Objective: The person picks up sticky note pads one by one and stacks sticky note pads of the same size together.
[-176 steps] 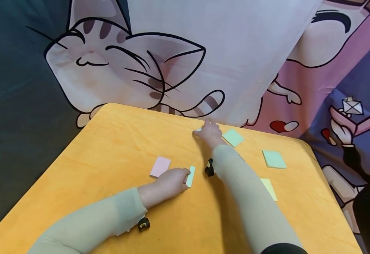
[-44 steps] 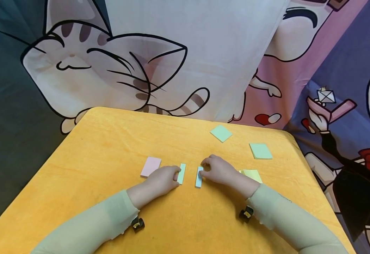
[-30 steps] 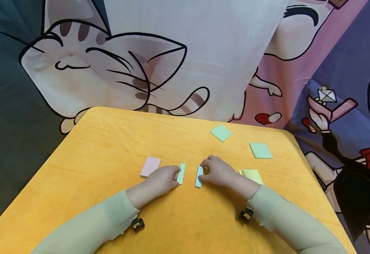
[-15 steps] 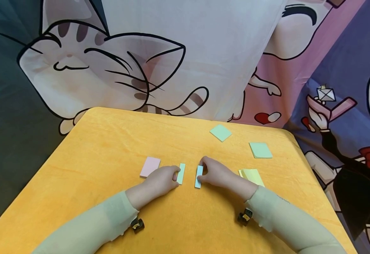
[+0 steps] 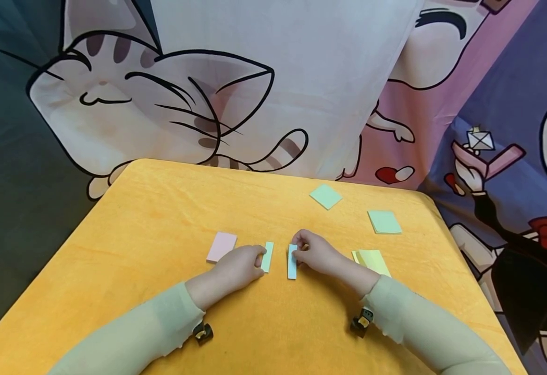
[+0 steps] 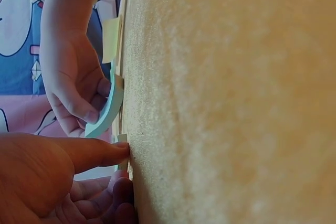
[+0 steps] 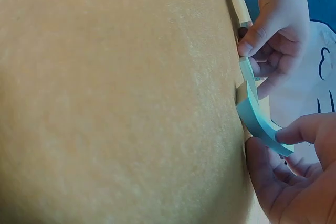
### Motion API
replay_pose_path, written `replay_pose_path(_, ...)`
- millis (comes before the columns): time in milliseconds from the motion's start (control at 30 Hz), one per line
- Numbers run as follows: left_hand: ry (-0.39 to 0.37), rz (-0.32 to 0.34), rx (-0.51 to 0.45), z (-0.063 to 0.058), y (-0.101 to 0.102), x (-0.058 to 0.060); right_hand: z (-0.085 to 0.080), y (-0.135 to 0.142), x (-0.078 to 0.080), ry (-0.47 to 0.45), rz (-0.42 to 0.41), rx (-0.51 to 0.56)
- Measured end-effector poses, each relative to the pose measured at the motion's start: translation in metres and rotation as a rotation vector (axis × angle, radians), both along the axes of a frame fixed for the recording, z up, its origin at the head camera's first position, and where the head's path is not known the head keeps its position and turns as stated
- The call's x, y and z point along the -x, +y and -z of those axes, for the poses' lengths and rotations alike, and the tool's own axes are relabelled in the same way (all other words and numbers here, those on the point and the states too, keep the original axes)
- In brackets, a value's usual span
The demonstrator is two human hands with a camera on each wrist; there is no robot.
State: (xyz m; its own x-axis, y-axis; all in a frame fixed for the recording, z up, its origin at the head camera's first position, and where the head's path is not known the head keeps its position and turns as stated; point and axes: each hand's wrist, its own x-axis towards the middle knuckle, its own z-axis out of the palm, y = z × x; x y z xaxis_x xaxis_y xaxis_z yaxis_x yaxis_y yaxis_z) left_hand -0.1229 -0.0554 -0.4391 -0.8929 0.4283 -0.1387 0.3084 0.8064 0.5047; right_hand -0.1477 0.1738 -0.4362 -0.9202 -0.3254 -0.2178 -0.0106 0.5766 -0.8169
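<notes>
Head | left hand point(image 5: 237, 266) part-hides pink pad point(image 5: 222, 246) | green notes point(image 5: 326, 197) beyond

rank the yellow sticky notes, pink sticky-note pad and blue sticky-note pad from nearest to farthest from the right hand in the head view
1. Blue sticky-note pad: nearest, gripped by the right hand.
2. Yellow sticky notes: on the table, to that hand's right.
3. Pink sticky-note pad: farthest, over to the left, by the left hand.
</notes>
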Motion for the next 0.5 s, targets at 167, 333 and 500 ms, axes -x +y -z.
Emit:
replay_pose_path(167,0.008,0.004,-0.001,0.0008,0.0003,-0.0008,0.0038,0.0021,0.0009,-0.026,-0.003,0.072)
replay_pose_path(333,0.013,0.004,-0.004,0.0011,0.0002,-0.0014,0.0048,0.0049,0.0029,-0.041,-0.006,0.112)
replay_pose_path(500,0.009,0.001,-0.016,0.0019,-0.0002,-0.0016,0.0041,0.0058,0.0050,-0.063,-0.007,0.169)
